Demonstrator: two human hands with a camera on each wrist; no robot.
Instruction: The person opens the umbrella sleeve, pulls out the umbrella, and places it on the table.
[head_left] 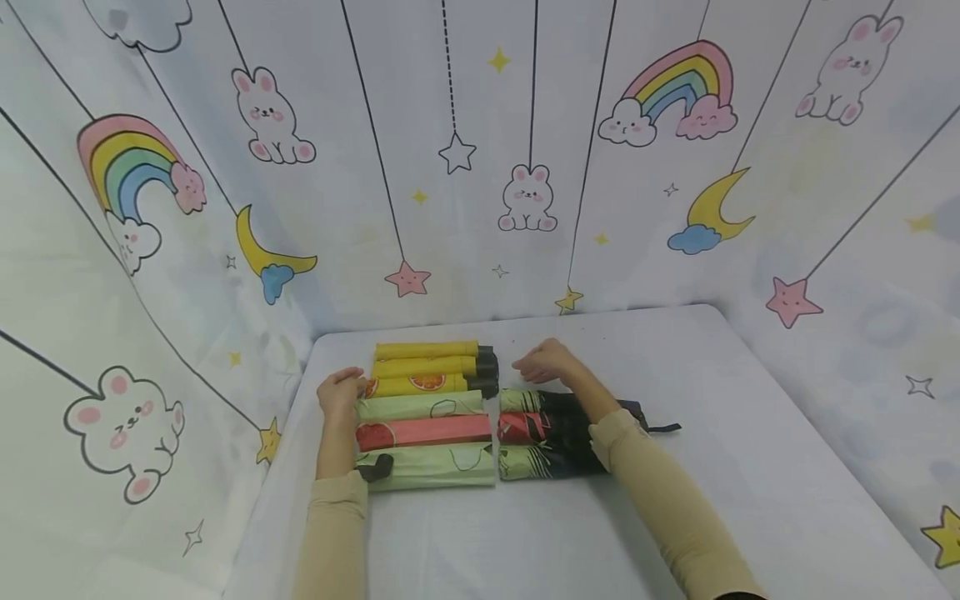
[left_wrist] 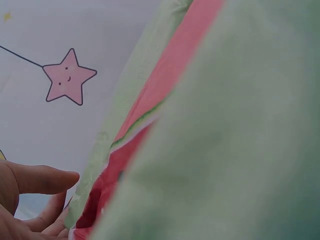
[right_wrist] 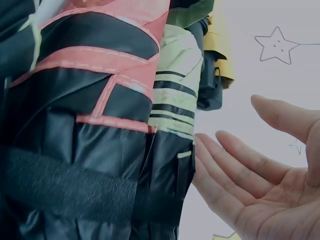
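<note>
In the head view, long fabric bundles lie side by side on the white table. Several yellow rolls (head_left: 423, 367) with orange-slice prints and black ends (head_left: 486, 367) form the far group. Nearer are pale green bundles (head_left: 435, 471) around a pink watermelon-print bundle (head_left: 427, 431), with black sections (head_left: 570, 433) toward the right. My left hand (head_left: 341, 392) is at the left ends of the rolls; its thumb stands apart from its fingers beside the green fabric (left_wrist: 125, 90). Beyond the black sections, my right hand (right_wrist: 265, 185) has extended fingers, their tips against or close to the outer bundle.
A black strap (head_left: 663, 428) sticks out at the right end of the bundles, and a black tab (head_left: 377, 468) shows at the lower left. Printed white cloth (head_left: 480, 208) hangs behind and along both sides of the table (head_left: 750, 467).
</note>
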